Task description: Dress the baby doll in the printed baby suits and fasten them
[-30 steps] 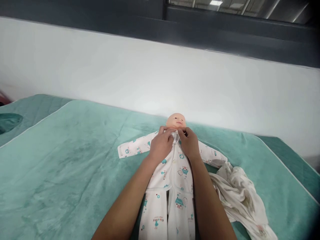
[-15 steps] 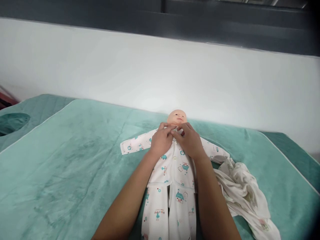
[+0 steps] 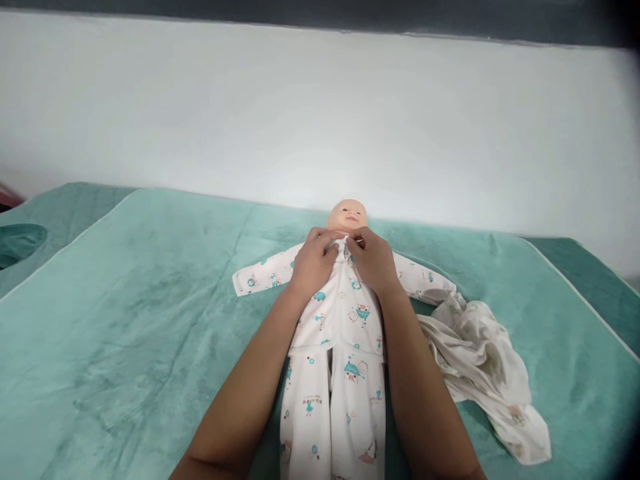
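A baby doll (image 3: 347,215) lies on its back on a teal towel (image 3: 125,320), dressed in a white patterned sleepsuit (image 3: 345,360) with its sleeves spread to both sides. My left hand (image 3: 312,264) and my right hand (image 3: 373,261) meet at the suit's neckline just under the doll's chin. Both have their fingers curled, pinching the two front edges of the fabric together. My forearms run up from the bottom edge along either side of the suit.
A crumpled white garment (image 3: 483,367) lies on the towel to the right of the doll. A white wall (image 3: 320,120) runs close behind the bed. A darker teal sheet (image 3: 585,280) shows past the towel's right and left edges.
My hands have stayed at the doll's collar, with small finger shifts. The camera has tilted down, so the doll and hands sit slightly higher and the suit's legs show more.
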`<state>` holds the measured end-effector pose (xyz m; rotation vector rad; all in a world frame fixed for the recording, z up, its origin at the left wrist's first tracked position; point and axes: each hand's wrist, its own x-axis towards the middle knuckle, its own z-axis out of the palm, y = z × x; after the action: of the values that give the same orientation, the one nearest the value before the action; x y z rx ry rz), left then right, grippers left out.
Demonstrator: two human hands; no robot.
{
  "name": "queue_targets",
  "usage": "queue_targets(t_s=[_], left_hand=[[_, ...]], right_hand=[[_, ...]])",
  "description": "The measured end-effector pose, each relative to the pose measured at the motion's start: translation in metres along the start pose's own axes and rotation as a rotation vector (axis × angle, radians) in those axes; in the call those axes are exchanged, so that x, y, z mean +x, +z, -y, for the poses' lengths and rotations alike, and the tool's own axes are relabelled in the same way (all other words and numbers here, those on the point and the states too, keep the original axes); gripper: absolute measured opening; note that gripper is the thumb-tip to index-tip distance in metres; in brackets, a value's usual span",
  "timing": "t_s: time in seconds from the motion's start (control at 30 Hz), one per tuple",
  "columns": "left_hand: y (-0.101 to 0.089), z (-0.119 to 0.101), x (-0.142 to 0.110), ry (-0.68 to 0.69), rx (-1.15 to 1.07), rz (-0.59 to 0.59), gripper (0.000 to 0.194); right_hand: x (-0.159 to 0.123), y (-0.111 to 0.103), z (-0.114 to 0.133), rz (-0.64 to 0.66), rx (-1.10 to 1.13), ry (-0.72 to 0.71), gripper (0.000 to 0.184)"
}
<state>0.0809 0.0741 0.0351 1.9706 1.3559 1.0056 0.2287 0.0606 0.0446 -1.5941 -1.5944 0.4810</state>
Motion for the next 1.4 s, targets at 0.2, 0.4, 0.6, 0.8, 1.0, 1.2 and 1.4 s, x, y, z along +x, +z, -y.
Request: queue_targets(t_s=[0.2,0.4,0.6,0.8,1.0,1.2,1.4], left_hand=[[-0.0011,-0.0022,0.0009,-0.003,0.07,0.028,0.04],[-0.0009,-0.0013,0.0008,0.003,0.045,0.025,0.038],[-0.0006,-0.0003,0.0009,0.006,0.018,0.012,0.037],[0.0001,0.0007,0.0013,0.003,-0.002,0.0,0.036],[0.0016,0.0031,0.0024,0.007,-0.049,-0.023,0.032],[0.0005,0.0037,0.0027,0.012,-0.088,0.003,0.024],[0.0044,0.0052,0.0027,0.017,-0.121,-0.047,0.023]], right_hand=[[0.0014,0.0044,-0.0006,-0.006,0.03,0.041,0.014],[0.0027,0.0058,-0.0049,-0.018,0.112,0.026,0.012],[0.0023,0.0056,-0.0037,-0.051,0.204,0.06,0.011],[0.0021,0.0043,-0.0018,-0.048,0.238,0.059,0.007],[0.0019,0.0049,-0.0001,-0.025,0.187,0.052,0.008],[0.0018,0.0058,0.0018,-0.085,0.141,0.076,0.008],[0.0037,0.0055,-0.0008,-0.087,0.184,0.079,0.008]])
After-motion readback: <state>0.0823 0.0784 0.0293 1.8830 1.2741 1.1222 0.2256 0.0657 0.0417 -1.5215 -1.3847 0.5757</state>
